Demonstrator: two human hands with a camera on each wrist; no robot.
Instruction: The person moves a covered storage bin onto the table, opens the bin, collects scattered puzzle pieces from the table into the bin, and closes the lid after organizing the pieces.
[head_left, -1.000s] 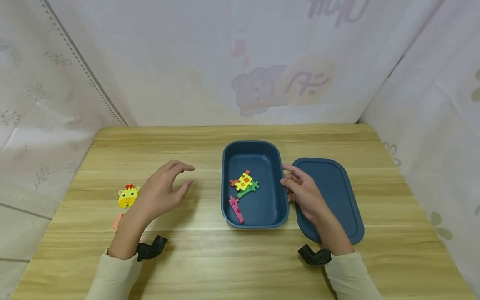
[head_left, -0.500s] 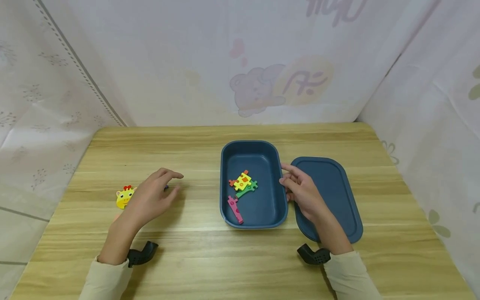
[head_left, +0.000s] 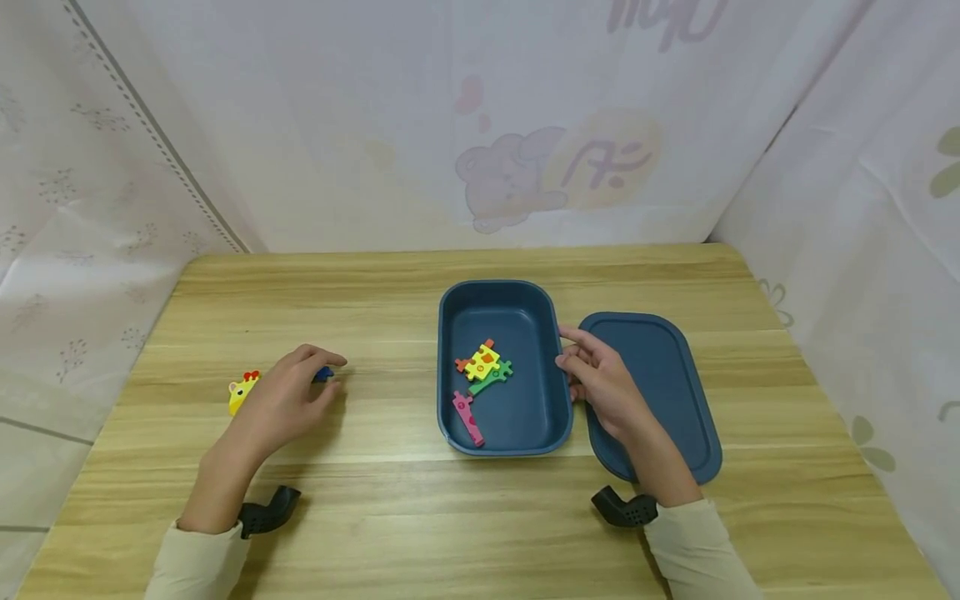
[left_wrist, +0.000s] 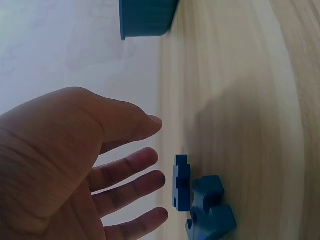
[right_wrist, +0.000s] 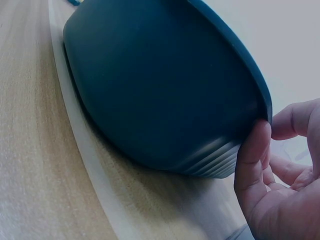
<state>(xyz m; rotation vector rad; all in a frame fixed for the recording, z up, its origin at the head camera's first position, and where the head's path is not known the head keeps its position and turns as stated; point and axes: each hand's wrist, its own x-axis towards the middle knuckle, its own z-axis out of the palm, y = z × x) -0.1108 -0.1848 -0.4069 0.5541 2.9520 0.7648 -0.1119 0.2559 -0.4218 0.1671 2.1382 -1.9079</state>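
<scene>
In the head view my left hand (head_left: 281, 404) hovers low over the left side of the table, its fingers loosely bent and apart, holding nothing. A blue puzzle piece (head_left: 323, 374) peeks out between its thumb and index finger. The left wrist view has blue pieces (left_wrist: 181, 182) lying just below the fingertips. Partly covered by that hand is a yellow giraffe-head piece (head_left: 240, 393). My right hand (head_left: 607, 383) grips the right rim of a dark blue box (head_left: 532, 417). Inside lie a yellow puzzle piece (head_left: 482, 362), a green one (head_left: 491, 377) and a pink one (head_left: 468, 418).
The box's dark blue lid (head_left: 663, 375) lies flat on the wooden table (head_left: 420, 525), right of the box and partly under the right forearm. Printed cloth (head_left: 337, 125) hangs behind the table and at both sides.
My left hand has moved left and slightly down, away from the box; the blue piece now shows beside it, and more of the giraffe head is covered. My right hand keeps its hold.
</scene>
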